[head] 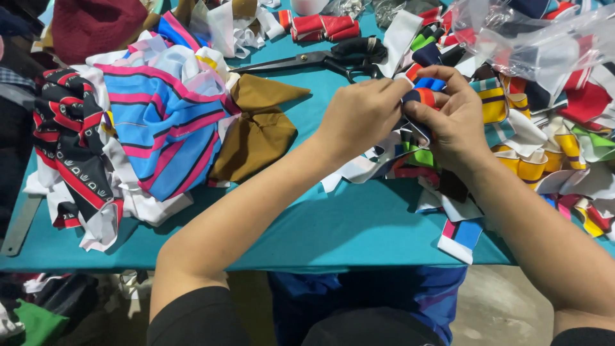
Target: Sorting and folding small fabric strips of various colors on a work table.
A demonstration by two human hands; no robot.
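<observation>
In the head view, a small blue and red cloth strip [425, 90] is pinched between the left hand [360, 115] and right hand [451, 118], both grips closed on it, above the teal surface [333, 224]. Black scissors [314, 61] lie at eleven o'clock; a striped cloth pile [163, 122] lies at nine o'clock.
</observation>
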